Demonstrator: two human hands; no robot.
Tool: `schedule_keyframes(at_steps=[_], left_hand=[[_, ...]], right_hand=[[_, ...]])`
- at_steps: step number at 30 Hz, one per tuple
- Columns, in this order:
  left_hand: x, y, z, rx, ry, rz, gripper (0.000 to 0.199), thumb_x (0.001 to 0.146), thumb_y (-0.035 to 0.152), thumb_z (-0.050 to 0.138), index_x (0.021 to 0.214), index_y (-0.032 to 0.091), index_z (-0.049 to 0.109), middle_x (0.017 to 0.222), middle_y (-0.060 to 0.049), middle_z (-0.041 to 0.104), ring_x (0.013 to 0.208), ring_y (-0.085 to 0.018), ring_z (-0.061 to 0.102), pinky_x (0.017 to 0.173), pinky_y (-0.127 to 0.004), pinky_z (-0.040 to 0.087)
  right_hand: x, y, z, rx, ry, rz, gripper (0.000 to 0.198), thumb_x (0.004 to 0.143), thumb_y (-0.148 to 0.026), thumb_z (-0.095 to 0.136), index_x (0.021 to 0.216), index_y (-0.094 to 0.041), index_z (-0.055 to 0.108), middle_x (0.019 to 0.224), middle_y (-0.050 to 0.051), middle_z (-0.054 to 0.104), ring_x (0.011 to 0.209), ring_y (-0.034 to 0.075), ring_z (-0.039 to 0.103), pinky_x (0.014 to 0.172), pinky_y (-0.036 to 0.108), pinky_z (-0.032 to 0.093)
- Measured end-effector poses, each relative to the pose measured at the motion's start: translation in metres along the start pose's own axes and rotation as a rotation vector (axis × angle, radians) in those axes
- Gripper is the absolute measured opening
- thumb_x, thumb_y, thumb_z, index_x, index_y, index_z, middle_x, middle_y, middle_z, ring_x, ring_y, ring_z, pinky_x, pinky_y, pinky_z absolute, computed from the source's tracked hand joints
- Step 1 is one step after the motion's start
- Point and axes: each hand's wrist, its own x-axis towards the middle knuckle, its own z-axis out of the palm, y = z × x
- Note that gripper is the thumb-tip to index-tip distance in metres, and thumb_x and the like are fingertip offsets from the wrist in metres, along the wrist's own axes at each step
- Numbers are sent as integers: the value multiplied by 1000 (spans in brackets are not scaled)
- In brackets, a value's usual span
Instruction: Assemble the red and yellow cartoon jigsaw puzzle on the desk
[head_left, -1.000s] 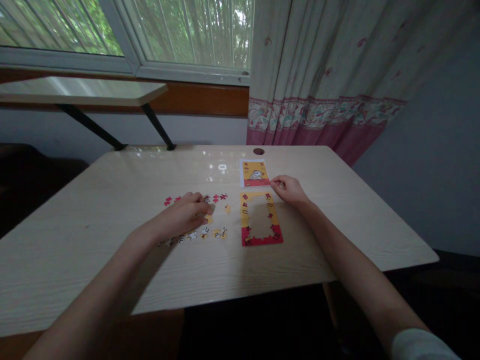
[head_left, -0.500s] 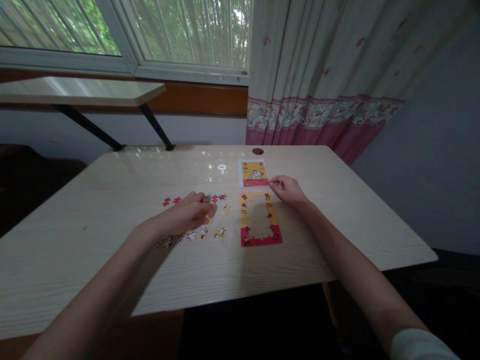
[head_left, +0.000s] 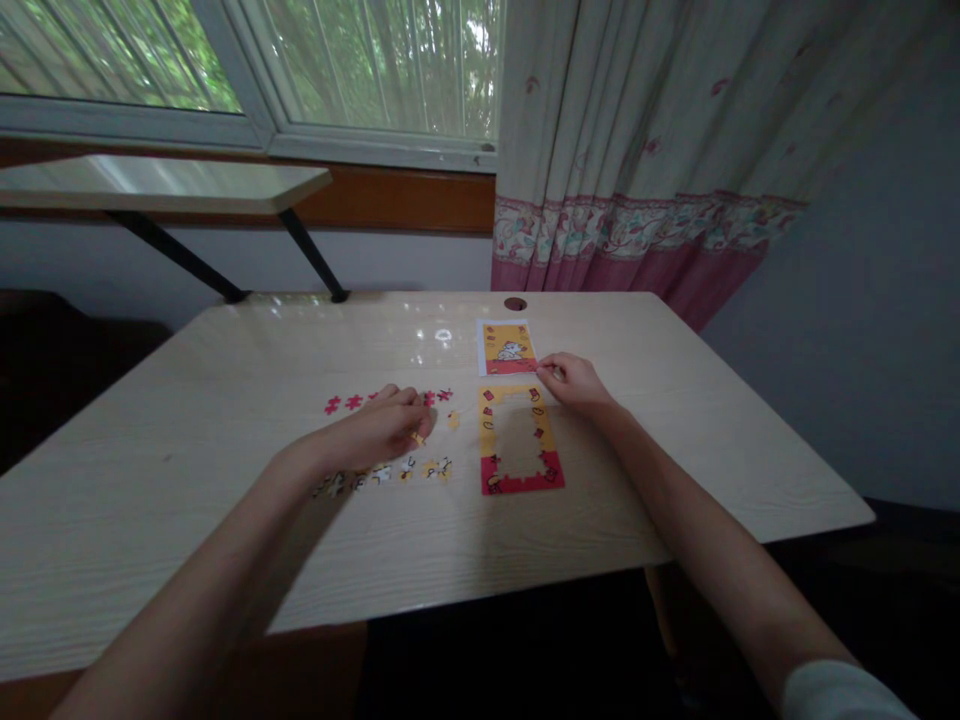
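A yellow puzzle piece [head_left: 418,438] is pinched between the thumb and fingers of my left hand [head_left: 386,428], low over the loose pieces. Fingers closed, my right hand [head_left: 576,380] has its fingertips at the lower right corner of the picture card [head_left: 510,345], which shows a white animal on yellow and red. Just nearer to me lies the puzzle frame [head_left: 489,445], a yellow and red border with the bare table showing through its middle. Between frame and left hand rests another yellow piece [head_left: 454,419]. My left hand hides part of the loose pieces.
Red pieces [head_left: 353,402] form a row beyond my left hand, and patterned pieces [head_left: 407,467] form one nearer me. The wooden table [head_left: 405,550] has a cable hole [head_left: 515,303] at its back edge. A raised shelf [head_left: 165,183] stands back left; a curtain [head_left: 600,150] hangs behind.
My left hand has shifted slightly, and the yellow piece in its fingers shows more clearly. My right hand has barely moved at the card's corner.
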Motion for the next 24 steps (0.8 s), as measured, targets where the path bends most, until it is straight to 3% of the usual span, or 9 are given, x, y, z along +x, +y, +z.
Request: schedule_keyframes(at_steps=[12, 17, 20, 24], left_hand=[[-6, 5, 1, -111, 79, -31, 9, 77, 20, 47, 74, 18, 55, 67, -1, 52, 75, -18, 46, 66, -29, 35], [18, 22, -5, -615, 247, -173, 21, 79, 35, 54, 80, 15, 59, 74, -3, 61, 64, -13, 52, 58, -25, 39], [44, 32, 1, -841, 320, -210, 21, 73, 33, 63, 85, 16, 60, 73, -3, 65, 64, -13, 57, 58, -26, 43], [73, 44, 15, -1052, 321, -286, 26, 67, 25, 69, 87, 16, 56, 68, -3, 67, 61, -14, 61, 60, -28, 46]], right_hand=[[-1, -9, 0, 15, 9, -58, 15, 82, -22, 53, 84, -18, 68, 80, 6, 68, 76, 16, 60, 73, 28, 44], [-6, -30, 1, 85, -3, -188, 13, 83, -26, 56, 84, -20, 68, 83, 5, 70, 79, 16, 62, 76, 29, 45], [-11, -41, 4, 142, 21, -300, 14, 84, -30, 59, 89, -21, 68, 83, 4, 70, 79, 15, 62, 77, 28, 45], [-15, -50, 8, 143, 15, -355, 25, 80, -39, 64, 98, -22, 66, 78, 2, 68, 75, 15, 62, 73, 29, 45]])
